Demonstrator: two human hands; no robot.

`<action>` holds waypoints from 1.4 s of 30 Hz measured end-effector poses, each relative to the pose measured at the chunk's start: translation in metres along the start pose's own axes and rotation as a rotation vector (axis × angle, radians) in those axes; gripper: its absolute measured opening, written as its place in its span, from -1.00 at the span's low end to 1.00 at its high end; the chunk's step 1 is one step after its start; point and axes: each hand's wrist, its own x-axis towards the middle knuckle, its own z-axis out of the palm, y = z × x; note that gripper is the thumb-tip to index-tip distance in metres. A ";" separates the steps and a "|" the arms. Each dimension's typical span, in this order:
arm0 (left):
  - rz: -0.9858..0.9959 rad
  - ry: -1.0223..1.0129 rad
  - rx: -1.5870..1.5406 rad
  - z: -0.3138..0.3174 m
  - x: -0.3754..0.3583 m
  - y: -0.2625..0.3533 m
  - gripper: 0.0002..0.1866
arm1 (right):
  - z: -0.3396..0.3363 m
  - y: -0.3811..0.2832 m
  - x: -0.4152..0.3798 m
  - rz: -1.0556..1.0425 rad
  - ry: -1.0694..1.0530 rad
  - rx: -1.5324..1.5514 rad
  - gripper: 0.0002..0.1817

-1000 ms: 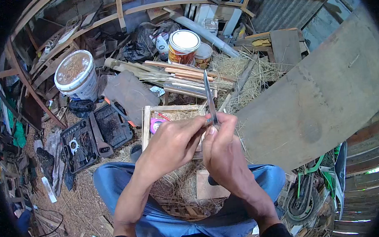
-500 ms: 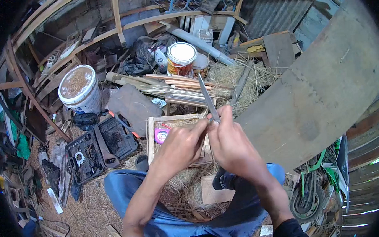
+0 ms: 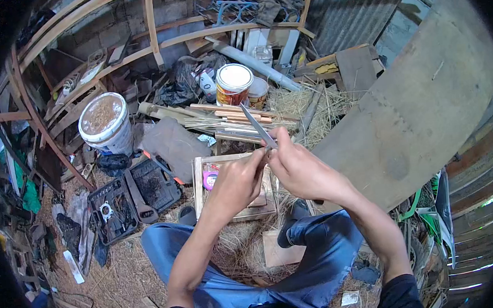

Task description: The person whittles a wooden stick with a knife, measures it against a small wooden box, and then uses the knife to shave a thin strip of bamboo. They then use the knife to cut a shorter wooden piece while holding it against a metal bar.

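Note:
My right hand [image 3: 303, 168] is closed around the handle of a knife [image 3: 258, 125], whose blade points up and to the left, away from me. Close against it, my left hand [image 3: 234, 181] is closed, its thumb and fingers pinched at the base of the blade. Whatever the left fingers hold is too small and covered to make out. Below both hands lies a low wooden frame [image 3: 197, 186], partly hidden by the left hand. A pink tape measure [image 3: 209, 180] rests inside it.
Thin wooden strips [image 3: 244, 116] lie beyond the frame. To the left are an open black tool case [image 3: 157, 182], a handsaw [image 3: 139, 199] and a bucket of sawdust [image 3: 106, 123]. A paint can [image 3: 234, 84] stands farther back. A large board [image 3: 408, 116] leans along the right.
The knife blade has tilted farther left and its tip has dropped slightly. My right forearm has swung outward to the right. Both hands stay together.

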 end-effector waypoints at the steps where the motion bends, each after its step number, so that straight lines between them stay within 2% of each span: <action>1: 0.001 -0.004 0.005 0.000 -0.001 0.000 -0.62 | 0.003 0.001 -0.001 -0.006 -0.001 -0.003 -0.67; 3: -0.003 -0.009 0.004 0.001 -0.003 0.004 -0.63 | 0.007 -0.004 -0.004 0.177 -0.069 -0.319 -0.63; 7: 0.005 0.016 0.029 0.002 -0.005 0.006 -0.68 | -0.005 -0.005 -0.005 0.182 -0.092 -0.174 -0.56; 9: -0.012 0.010 0.023 0.003 -0.003 0.006 -0.68 | -0.011 0.003 -0.003 0.064 -0.111 -0.087 -0.55; 10: -0.009 0.013 0.022 0.003 0.000 0.006 -0.68 | -0.006 -0.007 -0.006 0.216 -0.201 -0.335 -0.55; 11: -0.010 0.036 0.010 0.003 0.001 0.007 -0.68 | -0.008 -0.004 -0.004 0.217 -0.207 -0.336 -0.55; 13: 0.010 0.043 -0.004 0.005 0.003 0.007 -0.68 | -0.015 0.005 0.001 0.074 -0.134 -0.060 -0.51; 17: 0.006 0.058 -0.002 0.007 0.000 0.003 -0.67 | 0.001 -0.002 0.000 0.203 -0.081 -0.126 -0.52; 18: -0.019 0.043 -0.023 0.006 0.003 0.002 -0.70 | 0.003 0.005 0.001 0.097 0.004 -0.016 -0.55; 22: -0.048 0.082 -0.053 0.008 0.001 0.000 -0.74 | 0.024 0.008 -0.005 0.159 0.145 -0.022 -0.65; 25: -0.064 0.085 -0.047 0.008 0.004 0.002 -0.75 | 0.026 0.012 -0.002 0.134 0.147 -0.060 -0.65; 26: -0.073 0.059 -0.030 0.005 0.001 0.002 -0.75 | 0.021 0.015 0.000 0.031 0.120 -0.012 -0.67; 27: -0.088 0.055 -0.026 0.004 -0.001 0.002 -0.75 | 0.019 0.014 -0.001 0.034 0.110 -0.001 -0.67; 29: -0.044 0.097 -0.034 0.007 -0.001 0.005 -0.74 | 0.011 0.006 -0.005 0.058 0.006 -0.498 -0.65; 30: -0.031 0.109 -0.045 0.009 0.000 0.003 -0.74 | -0.001 -0.008 0.000 0.208 -0.140 -0.323 -0.62; 31: -0.027 0.108 -0.048 0.011 0.000 0.005 -0.74 | -0.001 0.002 -0.001 0.211 -0.137 -0.325 -0.62; 33: -0.031 0.089 -0.030 0.012 -0.003 0.009 -0.75 | 0.002 0.019 -0.001 -0.080 -0.029 -0.039 -0.59; 34: -0.010 0.102 -0.014 0.014 -0.003 0.008 -0.77 | 0.005 0.012 -0.007 0.127 -0.076 -0.131 -0.51; 35: -0.007 0.101 -0.019 0.016 -0.003 0.009 -0.77 | 0.001 0.006 -0.008 0.131 -0.073 -0.134 -0.51; 37: -0.138 0.083 -0.071 0.018 -0.001 0.011 -0.78 | -0.005 0.000 -0.010 0.171 -0.047 -0.054 -0.50; 39: -0.150 0.117 -0.119 0.019 0.000 0.007 -0.79 | -0.006 0.008 -0.016 0.143 0.038 0.036 -0.54; 41: -0.151 0.148 -0.161 0.019 0.004 0.000 -0.81 | -0.013 0.007 -0.021 0.195 -0.042 0.058 -0.64; 42: -0.176 0.216 -0.195 0.018 0.006 -0.004 -0.81 | -0.013 0.009 -0.020 0.310 -0.126 0.154 -0.68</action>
